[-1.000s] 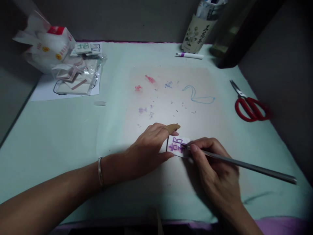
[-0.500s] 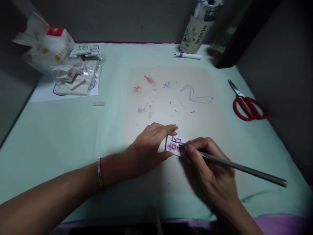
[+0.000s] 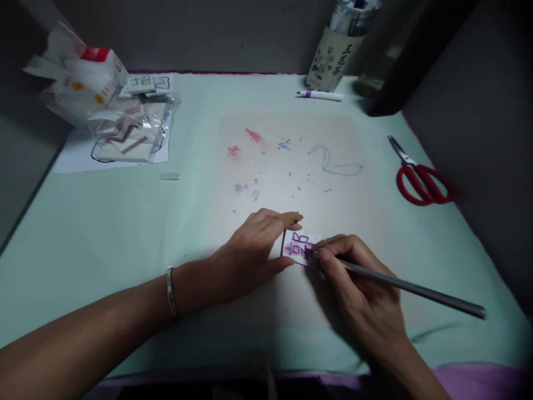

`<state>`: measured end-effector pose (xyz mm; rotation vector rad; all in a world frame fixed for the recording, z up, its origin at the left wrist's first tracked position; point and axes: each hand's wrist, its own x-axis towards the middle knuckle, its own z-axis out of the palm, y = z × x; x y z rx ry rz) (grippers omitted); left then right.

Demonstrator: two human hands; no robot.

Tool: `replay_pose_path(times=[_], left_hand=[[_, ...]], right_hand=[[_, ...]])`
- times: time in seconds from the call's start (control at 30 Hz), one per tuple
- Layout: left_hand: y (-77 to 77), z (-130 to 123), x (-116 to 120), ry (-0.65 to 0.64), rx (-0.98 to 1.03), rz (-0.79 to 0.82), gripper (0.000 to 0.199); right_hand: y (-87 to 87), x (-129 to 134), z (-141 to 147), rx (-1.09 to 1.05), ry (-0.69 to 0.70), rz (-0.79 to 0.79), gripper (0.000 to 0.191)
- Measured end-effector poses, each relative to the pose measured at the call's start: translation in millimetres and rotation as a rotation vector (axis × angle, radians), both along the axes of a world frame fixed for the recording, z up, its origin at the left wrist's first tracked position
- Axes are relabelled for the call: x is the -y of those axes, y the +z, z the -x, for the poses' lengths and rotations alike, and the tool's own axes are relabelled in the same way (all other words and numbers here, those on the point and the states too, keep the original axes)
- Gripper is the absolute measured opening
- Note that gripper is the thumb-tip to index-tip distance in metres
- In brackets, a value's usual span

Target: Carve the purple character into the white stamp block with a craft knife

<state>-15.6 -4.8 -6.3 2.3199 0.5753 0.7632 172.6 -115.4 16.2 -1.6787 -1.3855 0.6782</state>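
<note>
My left hand [image 3: 254, 253] pinches a small white eraser-like block [image 3: 289, 256] by its edges, thumb on the near side and fingers on the far side. Purple outlined characters cover the block's upper face. A tan covering [image 3: 292, 218] wraps one finger of this hand. In my right hand [image 3: 360, 283] is a slim grey pen-shaped carving knife [image 3: 420, 286], gripped like a pencil with its shaft pointing back to the right. Its thin tip meets the block's face among the purple lines. My right fingers hide the block's right end.
Beneath lies a pale sheet [image 3: 266, 166] with red, purple and blue marks and dark crumbs. Red-handled scissors [image 3: 420, 180] rest at right. A white marker [image 3: 322, 95] lies before a labelled bottle [image 3: 333, 55]. Bagged blocks [image 3: 129, 130] sit back left, beside a white plastic bag [image 3: 89, 78].
The carving knife's tip and back end have shifted very slightly left with my right hand's small movement. My left hand keeps its hold on the block.
</note>
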Motion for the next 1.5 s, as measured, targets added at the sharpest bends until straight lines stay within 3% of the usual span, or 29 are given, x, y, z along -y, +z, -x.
replay_pose_path(times=[0.3,0.5,0.67,1.17,1.5], left_hand=[[-1.5,-0.5,0.2,0.016,-0.006,-0.028,0.064],[-0.9,-2.0,1.2,0.030,-0.003,-0.032,0.062],[-0.2,-1.9,0.4,0.016,-0.007,-0.028,0.061],[0.5,-0.5,-0.8,0.007,-0.032,-0.019,0.058],[-1.6,0.1,-1.7,0.009,-0.022,-0.022,0.058]], right_hand=[[3.4,0.9,2.7,-0.003,-0.084,0.076,0.018],[2.7,-0.2,3.8,-0.171,-0.201,0.097,0.023],[2.6,-3.5,1.3,-0.298,-0.207,0.115,0.023],[7.0,1.6,2.4,-0.167,-0.136,0.091,0.018],[8.1,-3.2,2.1,-0.251,-0.137,0.091,0.019]])
